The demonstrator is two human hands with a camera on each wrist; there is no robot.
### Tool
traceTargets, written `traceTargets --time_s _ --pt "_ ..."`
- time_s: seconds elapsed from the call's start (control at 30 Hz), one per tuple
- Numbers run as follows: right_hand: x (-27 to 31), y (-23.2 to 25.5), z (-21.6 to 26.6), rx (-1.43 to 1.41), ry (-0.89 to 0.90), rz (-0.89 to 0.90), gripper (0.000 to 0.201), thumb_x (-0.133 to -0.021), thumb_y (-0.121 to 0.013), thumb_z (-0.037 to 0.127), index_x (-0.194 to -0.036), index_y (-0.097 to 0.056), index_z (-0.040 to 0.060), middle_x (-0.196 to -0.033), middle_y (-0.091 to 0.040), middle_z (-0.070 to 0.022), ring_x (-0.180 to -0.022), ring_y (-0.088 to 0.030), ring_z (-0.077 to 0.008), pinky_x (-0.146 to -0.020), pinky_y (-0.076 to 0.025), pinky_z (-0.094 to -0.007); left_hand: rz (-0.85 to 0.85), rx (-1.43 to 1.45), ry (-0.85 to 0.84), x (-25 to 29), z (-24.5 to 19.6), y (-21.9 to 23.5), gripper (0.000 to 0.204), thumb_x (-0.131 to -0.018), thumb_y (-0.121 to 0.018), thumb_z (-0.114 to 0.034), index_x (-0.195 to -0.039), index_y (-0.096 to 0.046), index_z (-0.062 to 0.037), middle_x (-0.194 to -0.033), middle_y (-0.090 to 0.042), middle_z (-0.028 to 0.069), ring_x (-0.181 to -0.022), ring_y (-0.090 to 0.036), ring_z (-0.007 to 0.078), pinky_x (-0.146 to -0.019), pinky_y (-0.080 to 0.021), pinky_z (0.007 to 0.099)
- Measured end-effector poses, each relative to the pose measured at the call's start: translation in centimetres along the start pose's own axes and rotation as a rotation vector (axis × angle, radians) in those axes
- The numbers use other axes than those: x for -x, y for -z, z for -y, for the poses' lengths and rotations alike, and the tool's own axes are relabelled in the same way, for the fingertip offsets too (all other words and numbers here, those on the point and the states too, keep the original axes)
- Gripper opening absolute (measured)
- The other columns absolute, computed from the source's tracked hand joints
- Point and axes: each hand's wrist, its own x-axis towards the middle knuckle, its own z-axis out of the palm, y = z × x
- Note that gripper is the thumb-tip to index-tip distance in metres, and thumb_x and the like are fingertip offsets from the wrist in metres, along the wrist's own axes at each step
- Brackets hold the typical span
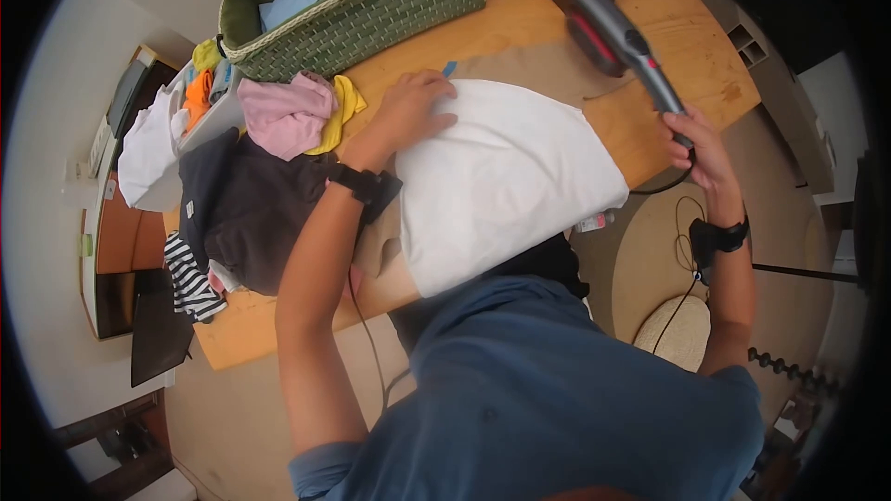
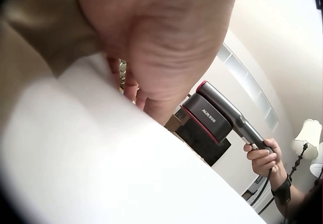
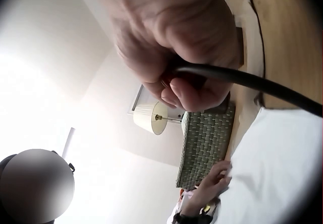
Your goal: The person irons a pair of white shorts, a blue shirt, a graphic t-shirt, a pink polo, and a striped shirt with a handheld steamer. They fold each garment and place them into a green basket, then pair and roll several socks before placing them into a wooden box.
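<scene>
My right hand (image 1: 703, 144) grips the handle of a dark grey handheld garment steamer (image 1: 603, 26) with red trim. The steamer is held up off the table, beyond the white cloth's right side, and its black cord (image 3: 252, 81) trails from the handle. A white cloth garment (image 1: 501, 176) lies spread over a tan mat (image 1: 529, 67) at the near edge of the table. My left hand (image 1: 413, 111) rests on the white garment's upper left edge, fingers relaxed. In the left wrist view the steamer (image 2: 207, 117) stands raised past the white cloth.
A green woven basket (image 1: 362, 23) with folded clothes stands at the back of the wooden table (image 1: 733, 83). Dark clothing (image 1: 260, 213), a pink cloth (image 1: 288, 116) and a striped cloth (image 1: 190, 278) are heaped left. A white bin (image 1: 218, 121) of clothes sits behind them.
</scene>
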Motion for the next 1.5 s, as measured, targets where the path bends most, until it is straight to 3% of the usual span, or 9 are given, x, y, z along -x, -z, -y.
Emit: traceTargets --time_s 0.23,0.53,0.63,0.73,0.93,1.13,1.27,1.4,1.5 --pt "-2.9 -5.5 -4.0 -0.103 -0.166 0.362 0.024 -0.093 -0.058 0.010 -0.114 -0.053 -0.0008 -0.074 -0.051 -0.0005 -0.048 -0.040 -0.0031 -0.039 -0.029 -0.0192 -0.037 0.025 0.024 0.4 0.2 -0.3 0.035 -0.079 -0.074 -0.028 -0.111 -0.068 -0.0149 -0.132 -0.057 0.0059 -0.125 -0.049 0.0319 -0.105 -0.038 0.0439" --pt "-1.3 6.1 -5.7 -0.231 0.018 -0.213 0.024 -0.095 -0.060 0.016 -0.112 -0.052 0.0014 -0.077 -0.049 0.0009 -0.053 -0.041 -0.0042 -0.041 -0.031 -0.0205 -0.019 0.055 0.048 0.3 0.0 -0.2 0.034 -0.079 -0.074 -0.027 -0.110 -0.068 -0.0154 -0.133 -0.057 0.0064 -0.126 -0.048 0.0323 -0.106 -0.038 0.0445" --pt "-1.3 8.1 -5.0 -0.048 0.128 -0.411 0.023 -0.096 -0.059 0.017 -0.111 -0.051 0.0024 -0.078 -0.049 0.0006 -0.055 -0.043 -0.0044 -0.041 -0.032 -0.0203 -0.021 0.058 0.040 0.3 0.1 -0.2 0.034 -0.079 -0.075 -0.028 -0.110 -0.068 -0.0157 -0.133 -0.057 0.0065 -0.126 -0.048 0.0326 -0.106 -0.038 0.0438" --pt "-0.1 8.1 -4.5 -0.018 0.130 -0.429 0.022 -0.094 -0.060 0.015 -0.110 -0.051 0.0026 -0.077 -0.048 0.0002 -0.054 -0.043 -0.0044 -0.041 -0.032 -0.0198 -0.044 0.036 0.020 0.4 0.4 -0.3 0.033 -0.079 -0.075 -0.028 -0.109 -0.068 -0.0161 -0.132 -0.057 0.0066 -0.125 -0.048 0.0330 -0.106 -0.038 0.0431" --pt "2.1 3.6 -3.2 0.016 -0.002 0.022 0.033 -0.089 -0.062 0.009 -0.119 -0.051 0.0000 -0.075 -0.049 0.0008 -0.049 -0.041 -0.0035 -0.041 -0.032 -0.0195 -0.041 0.040 0.012 0.2 0.7 -0.4 0.033 -0.078 -0.075 -0.029 -0.108 -0.068 -0.0174 -0.130 -0.058 0.0066 -0.123 -0.049 0.0335 -0.105 -0.039 0.0434" --pt "-2.8 1.6 -2.1 0.137 -0.184 0.450 0.048 -0.083 -0.067 0.006 -0.127 -0.049 -0.0031 -0.070 -0.050 0.0007 -0.046 -0.041 -0.0031 -0.040 -0.030 -0.0201 -0.030 0.040 0.030 0.1 0.5 -0.3 0.032 -0.078 -0.076 -0.029 -0.108 -0.069 -0.0179 -0.131 -0.058 0.0067 -0.122 -0.050 0.0338 -0.104 -0.040 0.0436" --pt "-4.3 3.7 -1.9 0.227 -0.314 0.557 0.051 -0.081 -0.069 0.008 -0.126 -0.050 -0.0037 -0.066 -0.049 0.0003 -0.044 -0.041 -0.0044 -0.040 -0.030 -0.0214 -0.009 0.059 0.049 0.4 -0.1 0.0 0.034 -0.080 -0.077 -0.023 -0.111 -0.067 -0.0127 -0.131 -0.056 0.0104 -0.125 -0.048 0.0342 -0.108 -0.038 0.0408" --pt "-1.1 7.7 -2.2 0.272 -0.509 0.635 0.043 -0.074 -0.072 0.007 -0.113 -0.058 -0.0045 -0.068 -0.054 -0.0020 -0.046 -0.044 -0.0060 -0.041 -0.031 -0.0234 -0.063 0.057 0.012 0.4 0.9 -0.8 0.032 -0.078 -0.076 -0.030 -0.107 -0.069 -0.0176 -0.130 -0.058 0.0058 -0.122 -0.050 0.0335 -0.104 -0.041 0.0428" --pt "1.7 12.9 -4.7 0.313 -0.454 0.746 0.039 -0.069 -0.074 0.006 -0.104 -0.062 -0.0048 -0.070 -0.057 -0.0024 -0.049 -0.046 -0.0069 -0.042 -0.032 -0.0238 -0.041 0.077 0.028 0.0 0.5 -0.3 0.032 -0.078 -0.076 -0.029 -0.107 -0.069 -0.0174 -0.130 -0.058 0.0058 -0.122 -0.050 0.0332 -0.105 -0.041 0.0423"
